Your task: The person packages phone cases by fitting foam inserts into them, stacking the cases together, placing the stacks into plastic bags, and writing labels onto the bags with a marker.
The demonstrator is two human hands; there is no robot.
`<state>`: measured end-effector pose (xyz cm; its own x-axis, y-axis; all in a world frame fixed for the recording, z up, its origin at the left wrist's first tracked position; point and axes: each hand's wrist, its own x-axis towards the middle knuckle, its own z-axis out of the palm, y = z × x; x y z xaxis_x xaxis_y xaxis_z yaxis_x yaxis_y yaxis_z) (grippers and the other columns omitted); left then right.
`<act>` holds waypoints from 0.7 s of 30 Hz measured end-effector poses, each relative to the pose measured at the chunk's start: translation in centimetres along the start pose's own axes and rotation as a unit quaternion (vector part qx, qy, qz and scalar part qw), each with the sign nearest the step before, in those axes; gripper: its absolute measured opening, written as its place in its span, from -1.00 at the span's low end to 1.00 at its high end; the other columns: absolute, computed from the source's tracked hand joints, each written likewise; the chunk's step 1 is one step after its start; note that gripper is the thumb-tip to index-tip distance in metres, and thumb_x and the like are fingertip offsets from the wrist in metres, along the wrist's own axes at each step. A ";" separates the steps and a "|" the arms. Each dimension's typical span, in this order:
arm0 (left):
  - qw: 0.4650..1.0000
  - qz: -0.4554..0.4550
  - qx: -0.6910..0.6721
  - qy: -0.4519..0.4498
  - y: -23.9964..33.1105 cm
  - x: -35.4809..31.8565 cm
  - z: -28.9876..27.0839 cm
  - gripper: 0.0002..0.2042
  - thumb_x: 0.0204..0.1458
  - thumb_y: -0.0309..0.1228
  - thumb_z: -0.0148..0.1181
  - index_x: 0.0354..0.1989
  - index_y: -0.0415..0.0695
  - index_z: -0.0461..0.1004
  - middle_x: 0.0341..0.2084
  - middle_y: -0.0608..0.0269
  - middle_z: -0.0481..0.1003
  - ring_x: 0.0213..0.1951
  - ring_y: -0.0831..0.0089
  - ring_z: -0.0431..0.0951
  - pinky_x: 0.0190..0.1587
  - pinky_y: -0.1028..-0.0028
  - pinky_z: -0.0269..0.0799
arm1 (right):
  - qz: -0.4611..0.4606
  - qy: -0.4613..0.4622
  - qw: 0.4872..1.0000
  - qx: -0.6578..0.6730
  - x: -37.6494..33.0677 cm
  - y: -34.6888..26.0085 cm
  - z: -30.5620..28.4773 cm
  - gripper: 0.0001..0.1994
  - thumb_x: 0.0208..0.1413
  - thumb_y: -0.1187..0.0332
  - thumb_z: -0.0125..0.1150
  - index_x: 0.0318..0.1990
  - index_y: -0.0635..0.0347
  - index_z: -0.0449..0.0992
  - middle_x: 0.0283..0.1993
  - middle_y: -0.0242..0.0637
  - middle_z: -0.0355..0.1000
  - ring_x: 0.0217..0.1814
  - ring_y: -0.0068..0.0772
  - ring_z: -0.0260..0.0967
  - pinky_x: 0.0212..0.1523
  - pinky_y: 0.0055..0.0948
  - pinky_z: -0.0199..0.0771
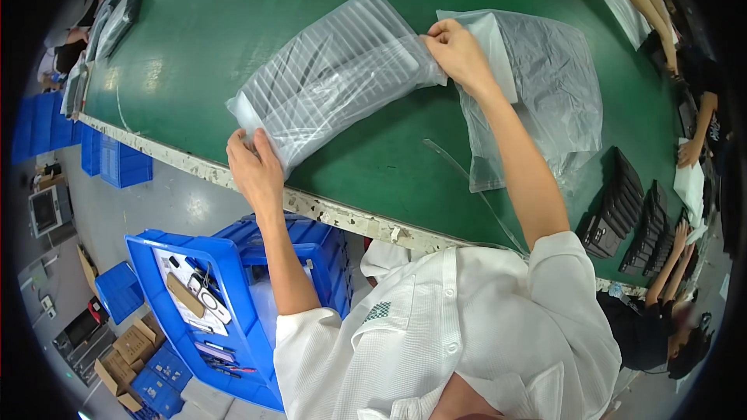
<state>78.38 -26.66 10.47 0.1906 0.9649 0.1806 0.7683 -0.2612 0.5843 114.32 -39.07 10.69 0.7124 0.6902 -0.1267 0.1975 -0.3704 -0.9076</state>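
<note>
A clear plastic bag (327,70) with a grey, ribbed item inside lies slanted across the green tabletop. At the bag's lower left end, my left hand (257,169) has its thumb and curled fingers against the edge. My right hand (457,50) pinches the bag's right end between thumb and fingers. Just right of it a second clear plastic bag (552,85) lies flat and wrinkled, with a white sheet (492,50) at its left side. My right forearm covers part of this second bag.
A thin clear strip (459,167) lies near the table edge (358,222). Black ribbed parts (615,206) sit at the right. Below the edge stands a blue bin (210,245) with pens and a phone-shaped thing. Other people work along the right side; wrapped packages (120,23) lie far left.
</note>
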 end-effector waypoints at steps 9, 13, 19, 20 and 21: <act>0.991 0.046 0.104 0.064 -2.3 0.6 0.2 -0.50 0.42 -0.20 0.13 0.41 -0.21 0.39 0.21 -0.31 0.40 0.18 -0.20 0.42 0.23 -0.03 0.39 | -0.111 0.121 0.986 -0.030 -1.8 -1.6 0.7 -0.58 0.36 0.14 0.30 0.10 0.37 0.60 -0.09 -0.12 0.68 -0.11 -0.30 0.66 -0.04 -0.34 0.61; 0.958 0.073 0.238 0.143 -2.8 1.0 -0.6 -0.54 0.43 -0.25 0.10 0.41 -0.20 0.39 0.22 -0.29 0.41 0.21 -0.21 0.43 0.25 -0.04 0.39 | -0.197 0.069 0.975 -0.078 -4.3 -3.7 3.1 -0.54 0.38 0.07 0.25 0.11 0.37 0.61 -0.01 0.15 0.65 0.00 0.08 0.65 0.10 -0.19 0.60; 0.994 0.063 -0.083 0.032 -1.5 -1.6 1.3 -0.56 0.50 -0.30 -0.02 0.39 -0.35 0.40 0.27 -0.36 0.47 0.31 -0.24 0.46 0.39 0.07 0.33 | -0.133 0.036 0.986 -0.090 -4.3 -2.3 3.7 -0.48 0.41 -0.05 0.17 0.14 0.29 0.60 -0.05 0.19 0.64 0.03 0.30 0.61 0.03 -0.01 0.56; 0.993 0.060 -0.103 0.019 -0.9 -2.1 1.6 -0.54 0.51 -0.29 -0.03 0.39 -0.40 0.38 0.30 -0.38 0.46 0.35 -0.23 0.44 0.41 0.10 0.31 | -0.132 0.036 0.988 -0.067 -4.1 -1.4 3.4 -0.48 0.41 -0.05 0.16 0.13 0.32 0.59 -0.09 0.22 0.62 0.01 0.31 0.60 -0.01 -0.02 0.56; 0.991 0.054 -0.118 0.010 -1.2 -2.8 1.3 -0.52 0.52 -0.29 -0.05 0.39 -0.45 0.37 0.32 -0.40 0.44 0.38 -0.22 0.42 0.44 0.12 0.28 | -0.075 -0.021 0.995 -0.057 -4.8 -2.3 2.9 -0.48 0.42 -0.05 0.17 0.13 0.31 0.58 -0.12 0.19 0.63 -0.03 0.29 0.59 0.01 -0.07 0.56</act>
<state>77.67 -28.98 8.23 0.2506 0.9306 0.2669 0.5785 -0.3650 0.7294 108.52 -39.70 12.23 0.6409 0.7675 -0.0130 0.3753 -0.3280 -0.8669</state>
